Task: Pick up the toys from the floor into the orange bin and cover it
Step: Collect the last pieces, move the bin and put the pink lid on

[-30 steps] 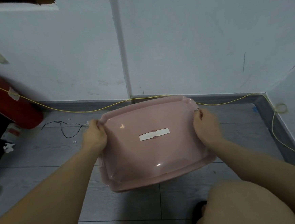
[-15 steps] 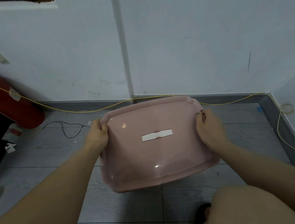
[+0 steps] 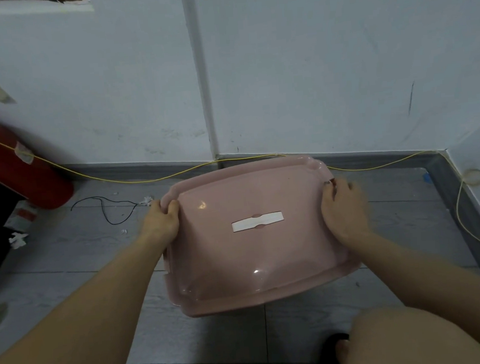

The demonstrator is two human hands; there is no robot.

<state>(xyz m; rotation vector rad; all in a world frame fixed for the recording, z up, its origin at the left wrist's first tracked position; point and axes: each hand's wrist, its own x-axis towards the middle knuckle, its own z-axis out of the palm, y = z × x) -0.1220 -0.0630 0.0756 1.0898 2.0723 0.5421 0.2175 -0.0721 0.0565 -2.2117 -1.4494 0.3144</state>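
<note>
A pink plastic lid (image 3: 256,255) with a white strip handle in its middle lies over the bin on the grey floor, hiding the bin body and anything inside it. My left hand (image 3: 161,219) grips the lid's left edge, fingers curled over the rim. My right hand (image 3: 343,208) holds the lid's right edge the same way. No toys show on the floor.
A red cylinder (image 3: 16,167) leans at the left wall. A yellow cord (image 3: 135,178) runs along the baseboard and down the right wall. A thin black wire (image 3: 105,206) and paper scraps (image 3: 18,239) lie left of the bin. My bare knee (image 3: 417,337) is at bottom right.
The lid has shifted slightly and settled a little lower on the bin. Both hands kept their grip on its edges and moved with it.
</note>
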